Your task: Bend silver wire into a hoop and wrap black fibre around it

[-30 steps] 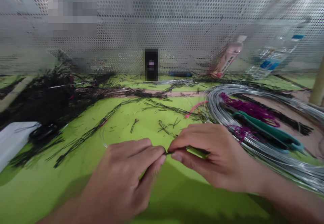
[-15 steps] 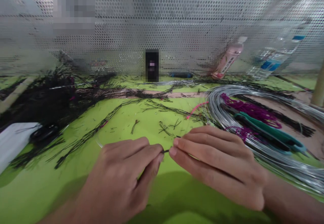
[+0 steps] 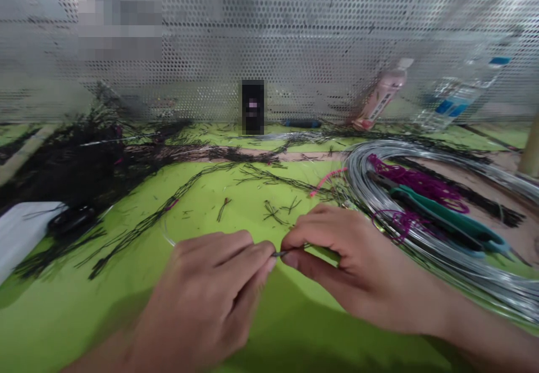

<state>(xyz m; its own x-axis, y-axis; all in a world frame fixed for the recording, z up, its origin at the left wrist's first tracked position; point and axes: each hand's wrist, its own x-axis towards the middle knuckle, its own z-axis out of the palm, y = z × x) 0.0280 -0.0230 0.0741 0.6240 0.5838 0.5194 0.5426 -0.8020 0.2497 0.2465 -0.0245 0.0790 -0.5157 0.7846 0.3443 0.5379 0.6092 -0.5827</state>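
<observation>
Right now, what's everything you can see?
Mesh panel: one, silver, back
Table: one, green, below
Bottles: two, pink and clear, back right
Blurred block: one, black, back
Rod: one, blue, back
Wire coil: one, silver, right
Thread: two clumps, purple, right
Pliers: one, teal, right
Strip: one, pink, centre
Strands: uncountable, black, mostly left
Slab: one, white, left
Lump: one, black, left
Bars: two, tan, both edges
Held strand: one, dark, front middle
Left hand: one, front left
Right hand: one, front right

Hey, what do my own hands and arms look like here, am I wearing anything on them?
Your left hand and right hand are both bare: no gloves, rings, watch or bracelet show. No sleeve shows on either arm before the picture's edge cuts it off.
</observation>
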